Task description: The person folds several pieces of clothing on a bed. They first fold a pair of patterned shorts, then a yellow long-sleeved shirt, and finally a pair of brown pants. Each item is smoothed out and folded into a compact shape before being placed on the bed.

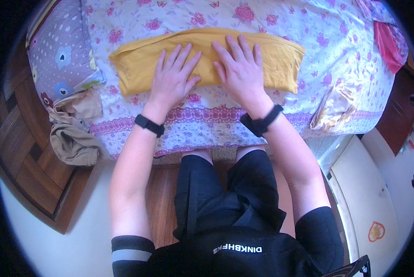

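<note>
Yellow cloth [206,64], folded into one long strip, lies crosswise on the floral bedsheet [137,27]. Its near edge sits back from the purple lace-patterned band [202,116], printed sheet showing between. Beyond its far edge the sheet runs on, leaving room that way. Its left end is near a grey-purple pillow [61,41], with a gap between; off its right end, more sheet extends to a pink cloth [389,46] at the bed's side.

From where I stand, I count two hands. Left hand [173,78]: palm down, fingers spread, resting on the cloth left of its middle. Right hand [241,71]: likewise, right of middle. Neither grips anything; bare yellow fabric separates them.

Further count: one pillow; two black wristbands [149,125], one per wrist; one crumpled cream cloth [334,111] near the front edge, right; khaki clothing [75,143] overhanging at left, pieces not countable.
</note>
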A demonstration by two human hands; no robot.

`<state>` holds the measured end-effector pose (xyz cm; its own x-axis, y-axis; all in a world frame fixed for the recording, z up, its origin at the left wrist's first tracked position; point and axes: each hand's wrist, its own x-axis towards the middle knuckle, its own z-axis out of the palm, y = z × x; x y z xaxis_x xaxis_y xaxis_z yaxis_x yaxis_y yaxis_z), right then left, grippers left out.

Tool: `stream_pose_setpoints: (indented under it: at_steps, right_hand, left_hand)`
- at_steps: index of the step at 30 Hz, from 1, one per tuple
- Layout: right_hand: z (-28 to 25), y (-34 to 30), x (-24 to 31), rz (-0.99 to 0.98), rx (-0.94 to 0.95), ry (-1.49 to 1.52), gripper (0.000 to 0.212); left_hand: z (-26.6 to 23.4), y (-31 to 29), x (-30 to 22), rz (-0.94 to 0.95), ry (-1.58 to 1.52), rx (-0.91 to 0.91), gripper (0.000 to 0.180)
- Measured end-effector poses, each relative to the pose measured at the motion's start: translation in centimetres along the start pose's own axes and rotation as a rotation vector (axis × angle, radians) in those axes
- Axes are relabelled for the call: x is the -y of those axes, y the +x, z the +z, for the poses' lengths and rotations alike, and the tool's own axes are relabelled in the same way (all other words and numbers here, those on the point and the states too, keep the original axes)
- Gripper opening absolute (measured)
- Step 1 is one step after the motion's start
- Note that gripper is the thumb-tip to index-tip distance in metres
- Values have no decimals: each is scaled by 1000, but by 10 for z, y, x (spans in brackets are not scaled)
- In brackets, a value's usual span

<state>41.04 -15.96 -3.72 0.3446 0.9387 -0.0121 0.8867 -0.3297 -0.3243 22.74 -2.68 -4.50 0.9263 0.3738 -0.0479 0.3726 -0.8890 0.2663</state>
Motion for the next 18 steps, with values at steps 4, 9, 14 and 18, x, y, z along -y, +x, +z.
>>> stream_pose_setpoints:
  at_steps: [4,9,14,18]
  right_hand:
    - [18,6,-5,167,19,-126,61]
    - [16,-13,-55,283,-9,-205,72]
    - [17,-41,-105,348,-57,-165,75]
    - [18,-50,-128,354,-50,-148,73]
  left_hand:
    - [3,5,34,-85,38,-5,69]
    - [-5,-9,100,-259,149,32,68]
    - [9,-19,133,-345,36,-30,65]
    - [22,-24,137,-372,92,-90,64]
